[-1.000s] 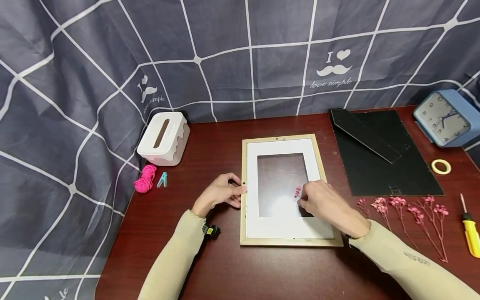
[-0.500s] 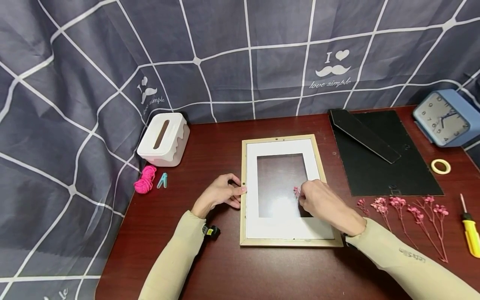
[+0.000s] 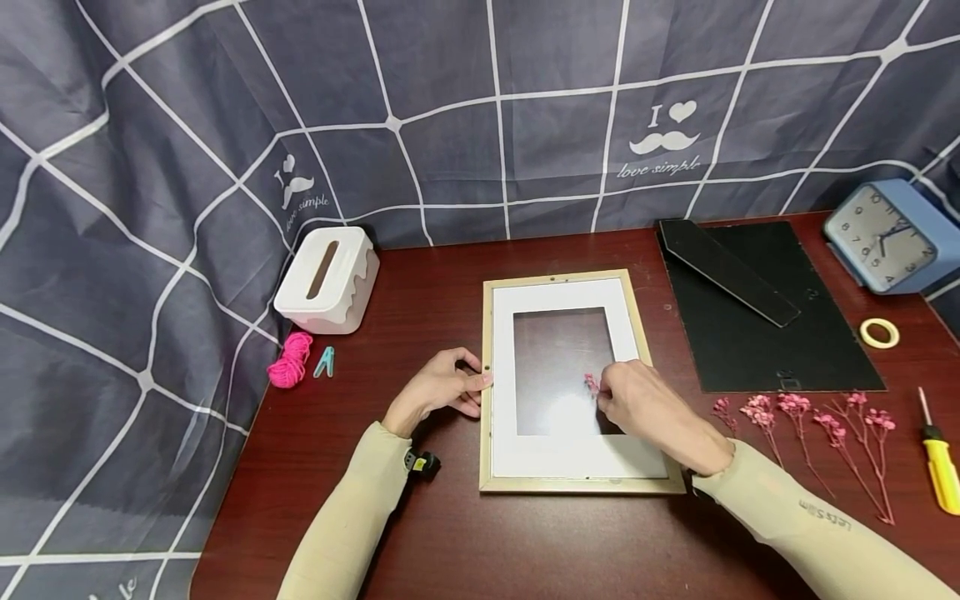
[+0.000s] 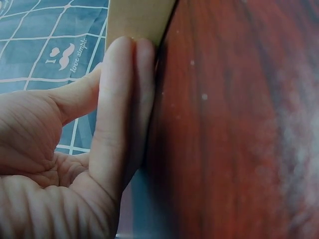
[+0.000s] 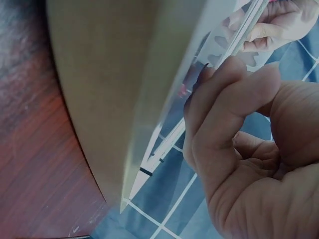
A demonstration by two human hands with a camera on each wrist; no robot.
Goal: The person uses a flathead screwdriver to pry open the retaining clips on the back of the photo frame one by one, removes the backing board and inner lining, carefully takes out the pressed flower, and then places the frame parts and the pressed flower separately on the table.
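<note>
A wooden picture frame (image 3: 487, 433) with a white mat (image 3: 570, 456) lies on the dark red table. My left hand (image 3: 442, 385) is at the frame's left side, thumb on its edge. In the left wrist view its straight fingers (image 4: 112, 99) lie against the frame's side (image 4: 137, 22). Over the lower right of the mat's opening, my right hand (image 3: 645, 404) pinches a small pink flower sprig (image 3: 591, 382). The sprig's stem is hidden behind the fingers. In the right wrist view the curled fingers (image 5: 219, 119) are above the frame's edge (image 5: 114, 89).
Several pink dried flower sprigs (image 3: 795, 406) lie right of the frame. Behind them is a black backing board (image 3: 810, 350), with a tape roll (image 3: 879, 333), blue clock (image 3: 892, 237) and yellow screwdriver (image 3: 942, 471) further right. A tissue box (image 3: 333, 279), pink yarn (image 3: 290, 360) and teal clip (image 3: 325, 362) stand left.
My right hand has shifted slightly, and the pink flower sprig in it has moved a little left, with less of it showing. The left hand keeps its place.
</note>
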